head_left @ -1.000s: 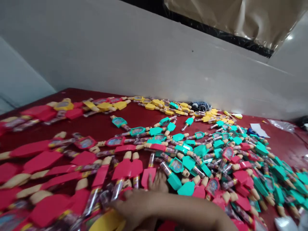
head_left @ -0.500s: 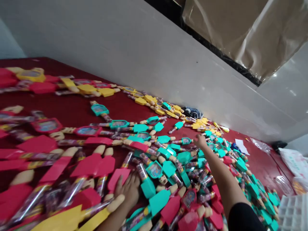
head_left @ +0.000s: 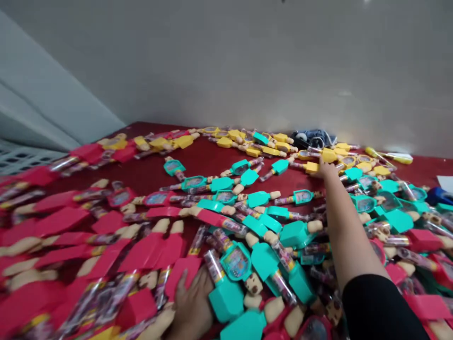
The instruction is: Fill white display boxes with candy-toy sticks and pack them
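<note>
Plastic toys with beige animal-head ends and clear wrapped tubes cover the red surface. My left hand (head_left: 194, 298) lies flat with fingers spread, over a pink toy (head_left: 182, 276) and beside a teal toy (head_left: 226, 298). Far out over the pile, my right hand (head_left: 327, 168) reaches among yellow toys. It is at the edge of one yellow toy (head_left: 313, 167), with another yellow toy (head_left: 329, 155) just beyond. Its fingers are small and blurred, so I cannot make out whether they grip anything.
A pale wall (head_left: 226, 61) rises behind the red tabletop (head_left: 208, 158). Against it lies a dark blue bundle (head_left: 314, 138), with yellow-handled tools (head_left: 389, 156) to its right. Pink toys (head_left: 62, 222) crowd the left. A perforated pale panel (head_left: 21, 158) stands at far left.
The view has turned left and levelled. My right hand has moved from the teal toys farther back to the yellow ones. My left hand stays spread by the same pink toy.
</note>
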`<action>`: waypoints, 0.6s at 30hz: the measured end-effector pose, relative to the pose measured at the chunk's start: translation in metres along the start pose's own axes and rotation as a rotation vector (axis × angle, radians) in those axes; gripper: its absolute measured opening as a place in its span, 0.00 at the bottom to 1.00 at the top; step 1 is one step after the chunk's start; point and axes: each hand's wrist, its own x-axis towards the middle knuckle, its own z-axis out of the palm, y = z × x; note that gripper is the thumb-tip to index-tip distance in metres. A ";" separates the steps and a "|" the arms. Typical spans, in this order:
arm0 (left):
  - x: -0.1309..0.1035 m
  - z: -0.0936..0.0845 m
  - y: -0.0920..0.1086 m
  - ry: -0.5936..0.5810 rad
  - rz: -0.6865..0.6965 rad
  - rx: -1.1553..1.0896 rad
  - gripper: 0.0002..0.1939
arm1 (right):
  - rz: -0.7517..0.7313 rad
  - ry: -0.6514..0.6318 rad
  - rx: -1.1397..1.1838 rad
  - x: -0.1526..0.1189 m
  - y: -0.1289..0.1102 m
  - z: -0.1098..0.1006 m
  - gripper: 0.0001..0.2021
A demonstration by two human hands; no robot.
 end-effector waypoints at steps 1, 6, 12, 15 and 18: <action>0.000 -0.002 -0.001 -0.045 -0.001 0.041 0.25 | -0.003 -0.024 -0.003 -0.001 -0.003 0.001 0.44; 0.002 0.003 -0.003 -0.087 0.004 0.082 0.26 | 0.021 -0.102 -0.032 -0.021 -0.015 -0.002 0.30; 0.008 -0.012 0.013 -0.123 -0.025 0.067 0.23 | 0.016 -0.094 0.041 -0.072 -0.018 -0.029 0.22; 0.010 -0.025 0.023 -0.157 -0.072 0.000 0.23 | -0.165 0.009 0.121 -0.116 -0.032 -0.053 0.19; 0.010 -0.034 0.028 -0.149 -0.080 -0.067 0.23 | -0.410 0.055 0.201 -0.179 -0.060 -0.069 0.15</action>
